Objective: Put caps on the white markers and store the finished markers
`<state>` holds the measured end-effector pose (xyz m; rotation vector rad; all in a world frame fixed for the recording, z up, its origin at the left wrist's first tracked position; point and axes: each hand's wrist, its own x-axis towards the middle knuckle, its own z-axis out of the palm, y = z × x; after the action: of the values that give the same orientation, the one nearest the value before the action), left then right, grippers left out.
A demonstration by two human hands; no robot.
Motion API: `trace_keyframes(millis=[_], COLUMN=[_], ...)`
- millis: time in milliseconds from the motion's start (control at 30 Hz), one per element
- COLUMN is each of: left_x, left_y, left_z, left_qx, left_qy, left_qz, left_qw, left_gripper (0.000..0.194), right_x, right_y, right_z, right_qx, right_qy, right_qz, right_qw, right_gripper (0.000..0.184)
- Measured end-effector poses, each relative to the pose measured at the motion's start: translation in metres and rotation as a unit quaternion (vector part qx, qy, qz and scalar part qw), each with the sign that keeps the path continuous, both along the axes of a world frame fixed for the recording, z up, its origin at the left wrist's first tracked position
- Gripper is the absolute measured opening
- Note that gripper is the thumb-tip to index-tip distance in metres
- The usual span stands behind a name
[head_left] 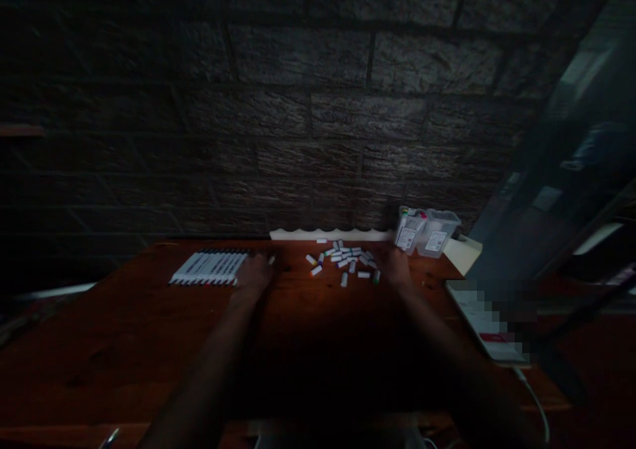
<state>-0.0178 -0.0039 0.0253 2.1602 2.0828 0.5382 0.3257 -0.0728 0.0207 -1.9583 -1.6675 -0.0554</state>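
My left hand [255, 272] is at the right end of a row of white markers [209, 267] lying side by side on the wooden table. Its fingers look closed, and a small pale tip [271, 260] shows beside them; what it belongs to is hard to make out in the dark. To the right lies a loose scatter of short white marker caps [348, 257] with coloured ends. My right hand [395, 267] is at the right edge of the caps, just in front of the clear plastic boxes. Shadow and blur hide its fingers.
Two clear labelled boxes [435, 237] stand at the back right, the left one holding some colourful items. A wavy white strip [330, 235] runs along the brick wall [342, 118]. A flat pale device [489, 323] with a white cable [539, 402] lies at the table's right edge.
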Motion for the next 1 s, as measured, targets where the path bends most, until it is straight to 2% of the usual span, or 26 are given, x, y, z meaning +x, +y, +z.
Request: trace_keyframes(millis=[67, 133, 200, 267, 333, 433, 533, 667, 733, 900, 967, 1000], left_x=[0.003, 0.010, 0.020, 0.031, 0.040, 0.047, 0.049, 0.050, 0.050, 0.051, 0.051, 0.052], left_y=[0.001, 0.002, 0.000, -0.006, -0.015, -0.026, -0.031, -0.032, -0.032, -0.032, -0.031, -0.031], left_z=[0.000, -0.001, 0.000, 0.004, 0.010, 0.018, 0.020, 0.020, 0.019, 0.017, 0.015, 0.014], left_qx=[0.018, 0.016, -0.032, -0.103, -0.141, -0.174, -0.189, -0.197, -0.195, -0.202, -0.197, -0.191], left_qy=[-0.086, -0.243, -0.419, -0.556, -0.633, -0.677, -0.684, -0.674, -0.680, -0.692, -0.697, -0.703], left_qz=[-0.045, -0.091, -0.113, -0.132, -0.179, -0.237, -0.258, -0.255, -0.251, -0.239, -0.228, -0.223], left_qw=[0.995, 0.966, 0.900, 0.814, 0.740, 0.674, 0.655, 0.664, 0.661, 0.651, 0.650, 0.648], left_gripper=[0.014, 0.013, 0.019, 0.024, 0.030, 0.031, 0.033, 0.035, 0.035, 0.034, 0.031, 0.029], right_x=[-0.006, -0.014, -0.020, -0.023, -0.024, -0.022, -0.021, -0.020, -0.021, -0.023, -0.025, -0.025], right_y=[-0.002, -0.004, -0.006, -0.007, -0.008, -0.008, -0.007, -0.008, -0.010, -0.018, -0.020, -0.021], right_z=[-0.001, -0.002, -0.003, -0.003, -0.004, -0.004, -0.004, 0.000, 0.003, 0.007, 0.005, 0.004], right_qx=[-0.020, -0.042, -0.062, -0.079, -0.091, -0.100, -0.100, -0.088, -0.086, -0.089, -0.099, -0.093], right_qy=[-0.005, -0.015, -0.026, -0.036, -0.040, -0.042, -0.042, -0.029, -0.016, 0.025, 0.052, 0.070], right_qz=[0.017, 0.033, 0.040, 0.039, 0.036, 0.039, 0.040, 0.043, 0.070, 0.191, 0.215, 0.203], right_qw=[1.000, 0.998, 0.997, 0.996, 0.994, 0.993, 0.993, 0.995, 0.994, 0.977, 0.970, 0.972], right_gripper=[0.025, 0.023, 0.022, 0.022, 0.025, 0.027, 0.026, 0.028, 0.027, 0.020, 0.016, 0.013])
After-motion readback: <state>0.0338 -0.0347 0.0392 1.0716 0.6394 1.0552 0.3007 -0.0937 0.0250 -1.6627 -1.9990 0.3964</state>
